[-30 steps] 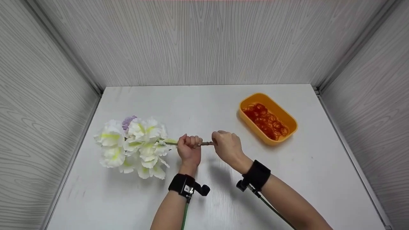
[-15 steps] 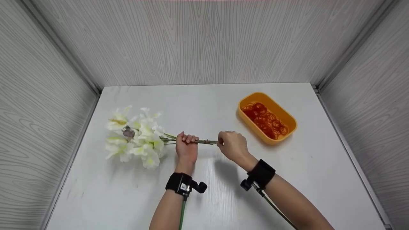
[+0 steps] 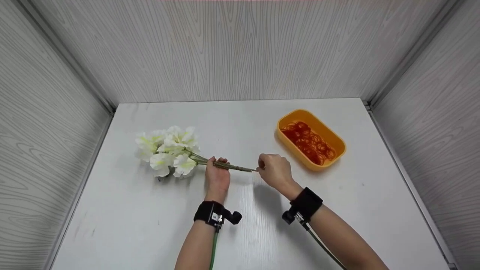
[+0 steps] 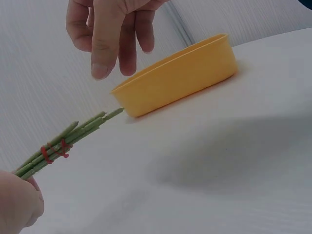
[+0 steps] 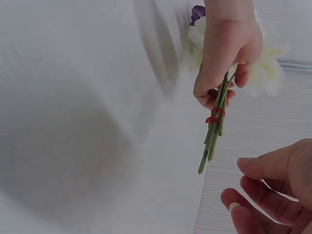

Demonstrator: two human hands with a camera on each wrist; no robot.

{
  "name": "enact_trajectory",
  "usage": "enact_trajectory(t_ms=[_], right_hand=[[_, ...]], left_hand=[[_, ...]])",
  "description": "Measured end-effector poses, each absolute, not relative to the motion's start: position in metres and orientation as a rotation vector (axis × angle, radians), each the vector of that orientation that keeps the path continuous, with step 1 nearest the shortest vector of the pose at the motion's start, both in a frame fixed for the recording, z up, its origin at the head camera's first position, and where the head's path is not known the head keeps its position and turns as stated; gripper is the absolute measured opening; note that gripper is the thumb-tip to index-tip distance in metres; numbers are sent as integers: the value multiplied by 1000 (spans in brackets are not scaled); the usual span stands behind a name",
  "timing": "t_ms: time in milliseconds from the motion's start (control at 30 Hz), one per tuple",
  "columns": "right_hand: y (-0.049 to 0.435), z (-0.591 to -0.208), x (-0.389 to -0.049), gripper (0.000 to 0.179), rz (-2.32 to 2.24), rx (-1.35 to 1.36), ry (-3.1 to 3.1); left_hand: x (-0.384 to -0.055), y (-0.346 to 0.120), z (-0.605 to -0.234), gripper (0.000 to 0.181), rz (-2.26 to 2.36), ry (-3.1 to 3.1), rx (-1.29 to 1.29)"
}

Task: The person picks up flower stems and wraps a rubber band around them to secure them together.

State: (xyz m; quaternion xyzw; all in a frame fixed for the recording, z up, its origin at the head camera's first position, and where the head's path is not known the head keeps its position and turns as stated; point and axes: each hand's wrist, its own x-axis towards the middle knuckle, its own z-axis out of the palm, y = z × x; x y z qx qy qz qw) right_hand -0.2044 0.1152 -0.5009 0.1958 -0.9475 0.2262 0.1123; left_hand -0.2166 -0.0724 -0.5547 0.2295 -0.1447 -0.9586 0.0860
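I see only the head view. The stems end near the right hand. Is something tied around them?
Observer: Yes. In the left wrist view a red rubber band wraps the green stems, just past the left hand.
Operator: Does the right hand touch the stems?
Observer: No. In the right wrist view the right hand is apart from the stem tips, its fingers loosely curled and holding nothing.
Operator: Are all flowers white?
Observer: The right wrist view shows one purple flower behind the left hand.
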Motion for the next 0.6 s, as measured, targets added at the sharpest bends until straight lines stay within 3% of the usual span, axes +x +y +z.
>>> enact_trajectory(t_ms=[600], right_hand=[[127,-511,-209,19,663,524,-2840]], left_hand=[[-216,-86,-562,20,-2773,-1292,810]])
